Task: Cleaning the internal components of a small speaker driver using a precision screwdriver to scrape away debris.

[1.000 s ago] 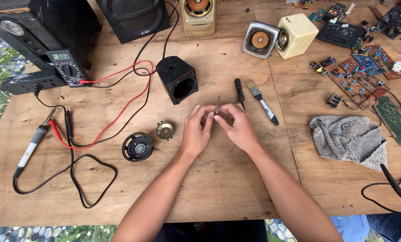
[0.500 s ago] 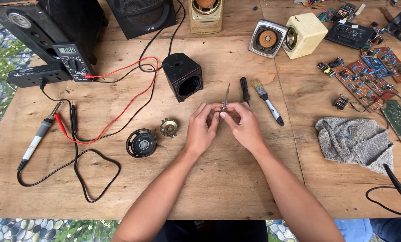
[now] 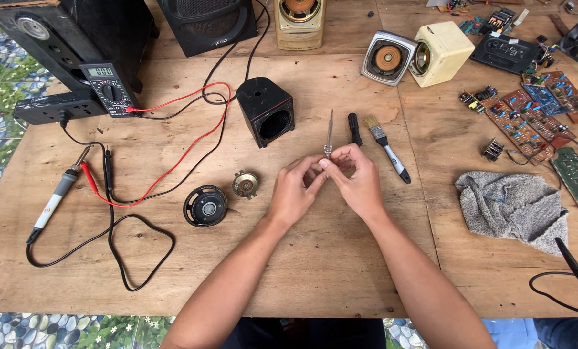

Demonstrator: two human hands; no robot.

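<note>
My left hand [image 3: 294,191] and my right hand [image 3: 355,179] meet over the middle of the wooden table [image 3: 315,271]. Together their fingertips pinch the lower end of a thin metal tool, perhaps tweezers [image 3: 329,132], whose tip points away from me. What lies between the fingers below it is hidden. Just beyond the hands lie a black screwdriver handle [image 3: 353,128] and a small paintbrush [image 3: 387,147]. To the left rest a black speaker driver [image 3: 205,205] and a small round metal part [image 3: 245,183].
An empty black speaker shell [image 3: 267,111] stands behind the hands. A multimeter [image 3: 106,88] with red and black leads and a soldering iron [image 3: 56,194] lie left. Circuit boards [image 3: 528,116], a grey rag [image 3: 512,203] and small speakers [image 3: 418,57] are at the right.
The camera view has shifted slightly. My hands stay together and have raised the thin metal tool a little more upright between the fingertips.
</note>
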